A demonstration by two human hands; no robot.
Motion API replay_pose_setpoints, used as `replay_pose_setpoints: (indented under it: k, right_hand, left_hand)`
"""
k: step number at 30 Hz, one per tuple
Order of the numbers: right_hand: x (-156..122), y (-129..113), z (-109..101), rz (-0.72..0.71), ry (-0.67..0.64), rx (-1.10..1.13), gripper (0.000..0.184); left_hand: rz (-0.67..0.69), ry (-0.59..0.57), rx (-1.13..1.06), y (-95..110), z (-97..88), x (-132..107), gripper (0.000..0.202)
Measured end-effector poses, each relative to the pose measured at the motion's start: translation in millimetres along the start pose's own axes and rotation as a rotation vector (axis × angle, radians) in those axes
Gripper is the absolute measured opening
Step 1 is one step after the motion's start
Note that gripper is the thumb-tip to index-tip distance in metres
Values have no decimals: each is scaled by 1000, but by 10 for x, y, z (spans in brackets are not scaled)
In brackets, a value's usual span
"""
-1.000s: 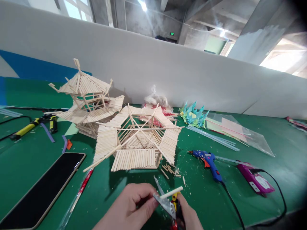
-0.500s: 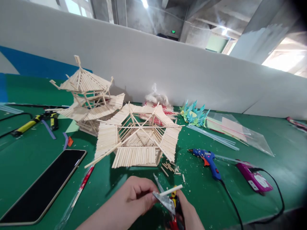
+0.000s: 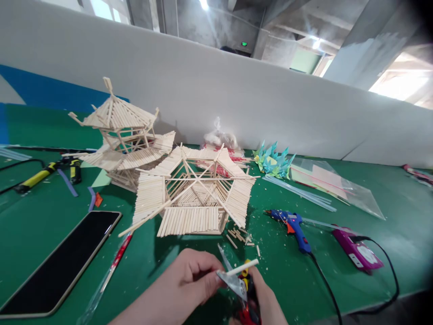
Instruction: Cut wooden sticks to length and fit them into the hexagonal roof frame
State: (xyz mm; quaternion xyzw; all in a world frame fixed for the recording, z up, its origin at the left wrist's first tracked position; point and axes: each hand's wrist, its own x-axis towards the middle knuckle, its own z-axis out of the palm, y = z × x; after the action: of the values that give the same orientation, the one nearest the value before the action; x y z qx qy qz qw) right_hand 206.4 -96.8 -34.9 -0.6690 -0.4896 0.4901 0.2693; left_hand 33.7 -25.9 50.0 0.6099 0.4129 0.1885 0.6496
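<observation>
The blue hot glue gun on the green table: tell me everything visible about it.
The blue plastic hot glue gun lies on its side on the green table surface, right of the flat wooden-stick roof model. Its nozzle points left, an orange trigger shows under the body, and a small red light shows on top. A black cord trails from the handle toward the near edge. Neither hand touches it.

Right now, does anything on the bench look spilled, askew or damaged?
Yes. Short stick offcuts and pale crumbs lie strewn on the green table just in front of the hexagonal stick roof. One long stick pokes out askew past the roof's left corner. I see nothing broken.
</observation>
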Motion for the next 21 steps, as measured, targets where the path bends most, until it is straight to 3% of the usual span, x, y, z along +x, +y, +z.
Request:
replay_pose_setpoints:
  k: [3, 5, 8, 10, 14, 18, 21]
  right_hand:
    - [33, 85, 5, -22, 37, -32, 36]
    - [56, 102, -1, -7, 50, -46, 32]
    - [66, 55, -8, 10, 60, -52, 34]
    - [56, 10, -3, -13, 42, -39, 39]
    - [50, 38, 27, 8, -16, 64, 38]
    - [83, 187, 33, 68, -2, 28, 35]
    - [86, 180, 8, 44, 19, -54, 33]
  left_hand:
    - [-38, -77, -68, -5, -4, -2, 22]
    - [10, 4, 56, -37, 37, -9, 24]
    - [220, 185, 286, -107, 107, -12, 26]
    - [338, 237, 364, -139, 119, -9, 28]
    - [247, 137, 376, -84, 59, -5, 29]
    - [165, 40, 206, -13, 28, -20, 29]
    - [218, 114, 271, -65, 86, -40, 28]
